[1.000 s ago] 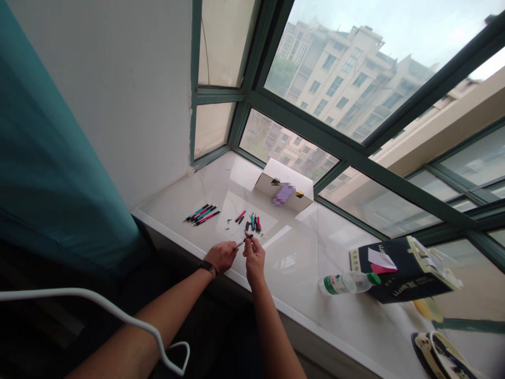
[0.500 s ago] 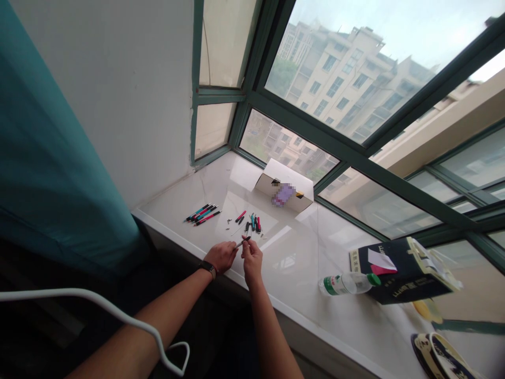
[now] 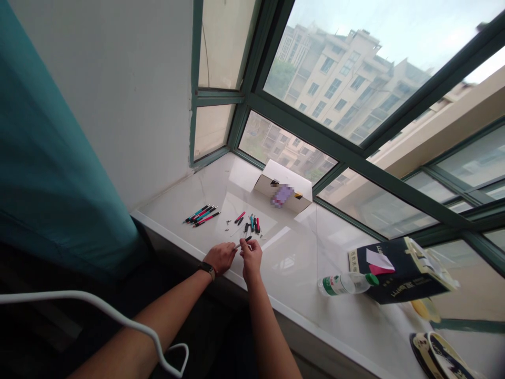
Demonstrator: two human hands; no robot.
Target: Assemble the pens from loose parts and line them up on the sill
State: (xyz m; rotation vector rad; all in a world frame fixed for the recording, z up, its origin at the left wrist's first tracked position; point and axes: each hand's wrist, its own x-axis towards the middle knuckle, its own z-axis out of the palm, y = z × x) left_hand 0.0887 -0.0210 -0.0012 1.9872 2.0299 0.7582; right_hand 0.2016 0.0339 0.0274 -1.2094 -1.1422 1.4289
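My left hand [image 3: 221, 257] wears a dark watch at the wrist and is closed on one end of a slim pen [image 3: 238, 246]. The fingers of my right hand [image 3: 251, 259] pinch the pen's black end. Both hands are close together over the front edge of the white sill. Just beyond them lie loose pen parts: black, teal and red barrels [image 3: 258, 225], a pink barrel [image 3: 240, 216] and small metal tips [image 3: 228, 222]. Several whole pens [image 3: 202, 215], blue and red with black ends, lie side by side to the left.
A white box [image 3: 286, 181] stands against the window. On the right, a clear bottle with a green cap [image 3: 347, 284] lies beside a dark carton bag [image 3: 398, 271]. A round tub [image 3: 437, 355] sits nearer. A white cable [image 3: 98, 308] crosses in front of my left forearm.
My right fingers have shifted slightly on the pen's black end, which shows a little more. My left hand holds its place, and the loose parts lie as before.
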